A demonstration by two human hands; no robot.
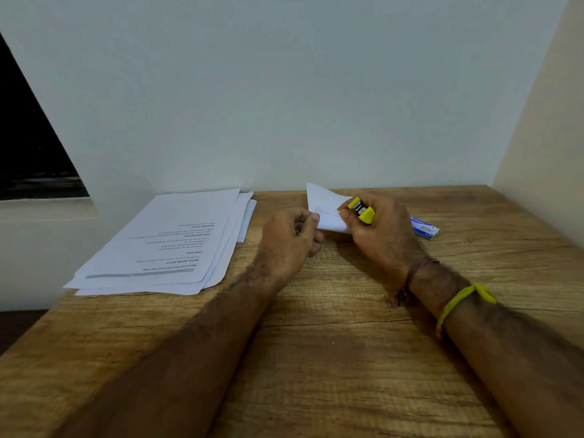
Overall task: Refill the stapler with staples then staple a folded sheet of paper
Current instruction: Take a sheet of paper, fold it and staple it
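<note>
A small yellow stapler (362, 210) sits in my right hand (384, 235), gripped from above with its nose against the right side of a folded white sheet of paper (325, 203). My left hand (290, 240) pinches the left edge of the same folded sheet between thumb and fingers. The sheet is held just above the wooden table (331, 327), and a row of staples shows along its fold. Behind my right hand, a blue and white staple box (425, 228) lies on the table, partly hidden.
A stack of printed white sheets (170, 245) lies at the table's back left, overhanging the left edge. A pale wall stands behind the table and a cream wall on the right. A dark window opening is at far left.
</note>
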